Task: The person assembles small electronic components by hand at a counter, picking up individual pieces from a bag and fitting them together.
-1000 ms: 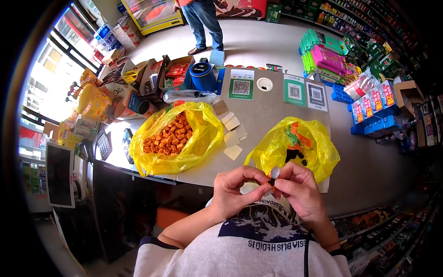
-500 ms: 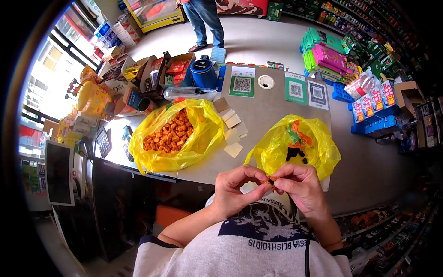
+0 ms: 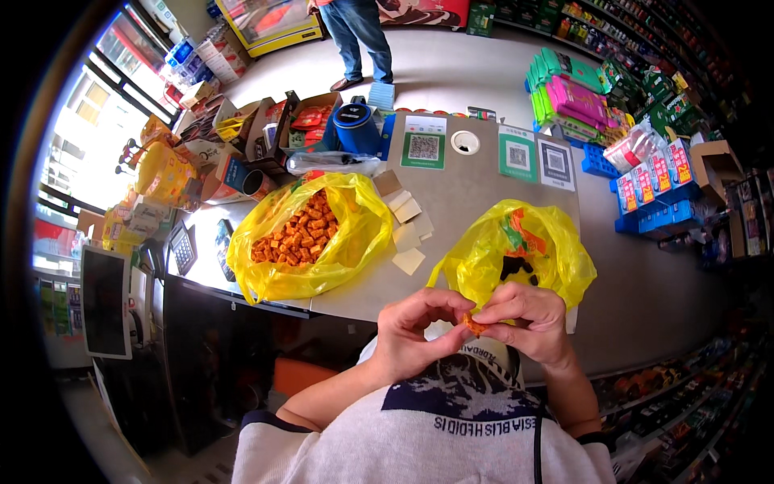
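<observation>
Pinching a small orange piece (image 3: 475, 325), the right hand (image 3: 530, 324) has thumb and forefinger nearly together; the left hand (image 3: 413, 332) curls at its left side, its grip hidden. The piece, nearer than the surface (image 3: 355, 300), is probably light and fairly firm, best held by its ends; its long axis, partly covered, seems to slant down rightward. Beyond stand the right yellow bag (image 3: 564, 270) and left yellow bag (image 3: 355, 234).

Past the blue canister (image 3: 357, 139) I see a person in jeans (image 3: 360, 44); right of it, a green-and-white card (image 3: 423, 147); left and nearer me, a calculator (image 3: 184, 249).
</observation>
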`<action>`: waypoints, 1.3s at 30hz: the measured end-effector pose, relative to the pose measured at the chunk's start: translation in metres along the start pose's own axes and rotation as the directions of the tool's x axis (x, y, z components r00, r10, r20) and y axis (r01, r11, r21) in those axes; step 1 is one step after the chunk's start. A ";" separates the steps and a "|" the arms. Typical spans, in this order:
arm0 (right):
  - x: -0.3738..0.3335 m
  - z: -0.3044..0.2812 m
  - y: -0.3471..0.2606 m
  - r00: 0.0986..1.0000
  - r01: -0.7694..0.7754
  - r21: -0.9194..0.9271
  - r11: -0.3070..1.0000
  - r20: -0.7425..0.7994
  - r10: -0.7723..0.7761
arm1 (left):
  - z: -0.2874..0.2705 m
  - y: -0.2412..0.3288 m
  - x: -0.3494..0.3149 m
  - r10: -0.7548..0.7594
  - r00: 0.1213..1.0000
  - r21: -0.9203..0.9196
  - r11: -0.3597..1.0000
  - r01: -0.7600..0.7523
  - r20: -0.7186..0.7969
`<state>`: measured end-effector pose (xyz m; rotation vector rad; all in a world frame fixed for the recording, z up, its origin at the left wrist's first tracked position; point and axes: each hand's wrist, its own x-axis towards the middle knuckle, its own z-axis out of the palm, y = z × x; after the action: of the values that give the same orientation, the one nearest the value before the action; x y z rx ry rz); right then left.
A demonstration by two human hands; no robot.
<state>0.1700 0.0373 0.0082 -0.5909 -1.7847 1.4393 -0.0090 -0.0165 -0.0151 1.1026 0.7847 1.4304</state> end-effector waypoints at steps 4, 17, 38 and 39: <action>-0.001 -0.001 -0.001 1.000 0.023 -0.034 0.999 -0.011 -0.023 | -0.001 0.000 0.002 -0.002 1.000 -0.013 1.000 0.003 0.029; -0.005 -0.001 -0.002 0.984 0.178 -0.210 0.961 0.058 -0.169 | -0.001 0.012 -0.004 -0.313 0.946 -0.117 0.940 0.322 0.083; 0.009 -0.012 -0.009 0.971 0.199 -0.262 0.944 0.183 -0.154 | -0.019 0.019 0.027 -0.354 0.873 0.087 0.934 0.345 0.336; 0.007 -0.011 -0.011 0.970 0.190 -0.251 0.949 0.197 -0.142 | -0.018 0.020 0.024 -0.337 0.885 0.106 0.941 0.320 0.322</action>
<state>0.1755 0.0469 0.0217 -0.4440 -2.1371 1.1735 -0.0315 0.0055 0.0016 1.1499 0.7218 0.9103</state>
